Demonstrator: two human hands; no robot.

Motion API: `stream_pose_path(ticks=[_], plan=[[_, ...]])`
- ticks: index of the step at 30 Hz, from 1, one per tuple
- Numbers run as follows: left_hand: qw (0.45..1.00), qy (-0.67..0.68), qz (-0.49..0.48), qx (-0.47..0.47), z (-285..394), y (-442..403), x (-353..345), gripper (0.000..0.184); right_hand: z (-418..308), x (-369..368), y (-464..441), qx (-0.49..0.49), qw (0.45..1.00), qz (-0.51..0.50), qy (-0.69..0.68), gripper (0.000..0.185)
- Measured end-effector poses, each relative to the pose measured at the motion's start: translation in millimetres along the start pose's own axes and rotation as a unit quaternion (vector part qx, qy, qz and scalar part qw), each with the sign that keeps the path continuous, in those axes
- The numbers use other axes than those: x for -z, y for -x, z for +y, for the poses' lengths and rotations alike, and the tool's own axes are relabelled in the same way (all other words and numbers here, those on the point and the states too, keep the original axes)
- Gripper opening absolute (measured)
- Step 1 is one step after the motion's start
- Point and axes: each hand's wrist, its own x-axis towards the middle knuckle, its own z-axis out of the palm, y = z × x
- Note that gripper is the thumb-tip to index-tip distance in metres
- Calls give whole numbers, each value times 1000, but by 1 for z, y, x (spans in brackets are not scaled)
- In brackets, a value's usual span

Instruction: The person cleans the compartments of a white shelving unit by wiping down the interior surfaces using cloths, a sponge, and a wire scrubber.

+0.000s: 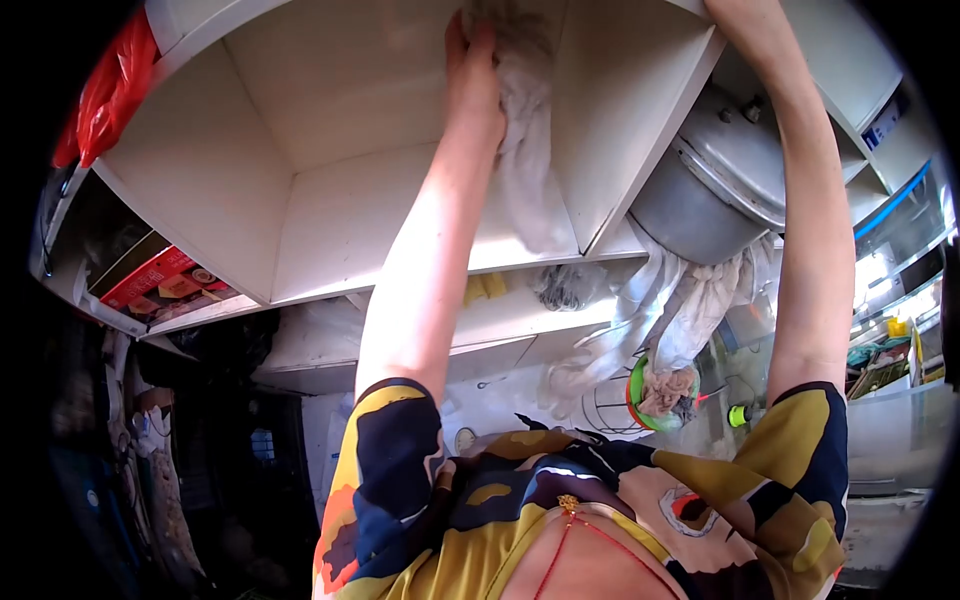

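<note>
My left hand (pixel 474 88) is raised inside a white shelf compartment (pixel 340 225), its fingers closed around a whitish cloth (pixel 524 130). The cloth hangs in a long strip beside my wrist, against the compartment's inner surfaces, and its upper end runs up to the frame's top edge. My right arm reaches up past the compartment's right divider. Its hand lies beyond the top edge, so I cannot see its fingers. Beside that forearm sits a large grey metal pot with a lid (pixel 715 165), in the neighbouring compartment.
Pale crumpled cloths (pixel 700 305) hang below the pot. Under them is a green-rimmed container (pixel 636 395) holding brownish cloth. A red plastic bag (pixel 115 85) hangs at upper left, above a red box (pixel 165 280). A clear plastic bag (pixel 572 287) lies on the lower shelf.
</note>
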Motion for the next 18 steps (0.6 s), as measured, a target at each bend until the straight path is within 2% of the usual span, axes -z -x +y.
stream_pose_path(ticks=[1, 3, 4, 5, 7, 9, 10, 12, 13, 14, 15, 16, 17, 18], plan=[[993, 101, 13, -60, -7, -4, -14, 64, -4, 1, 1, -11, 1000, -1, 8, 25], [996, 84, -7, 25, -33, 20, -47, 65, -3, 1, 0, -20, 1000, -4, 19, 25], [993, -85, -62, -43, -50, 38, -55, 65, 0, -1, -1, -6, 1000, 4, 15, 25], [955, -253, -114, -107, -68, 56, -53, 65, 2, -2, -1, 8, 1000, 11, 9, 25], [969, -232, -72, -43, -100, 76, -30, 68, 1, -1, -2, -8, 1000, 9, 5, 25], [949, -311, -32, 44, -144, 96, 11, 65, -1, -4, 0, -29, 1000, 1, -4, 25], [949, -311, -29, 45, -139, 96, 16, 65, -1, -4, -1, -30, 999, 0, -13, 25], [921, -354, -38, 160, -130, 86, 22, 60, -5, -5, 0, -30, 999, 0, -22, 24], [935, -280, 63, 206, -138, 77, 16, 49, -11, -4, 3, -25, 1000, 5, -16, 24], [936, -278, 64, 205, -130, 65, 12, 49, -15, -3, 4, -19, 1000, 13, -8, 23], [952, -121, 74, 271, -117, 55, 7, 44, -13, -3, 3, -17, 1000, 12, -7, 23], [940, 39, 83, 329, -105, 49, 3, 40, -7, -4, 0, -11, 1000, 10, 0, 23], [962, 6, 53, 267, -109, 47, -2, 36, -3, -3, -2, -5, 1000, 11, 8, 23], [963, 7, 52, 265, -97, 52, -14, 36, -1, -2, -2, -4, 1000, 13, 10, 23]])
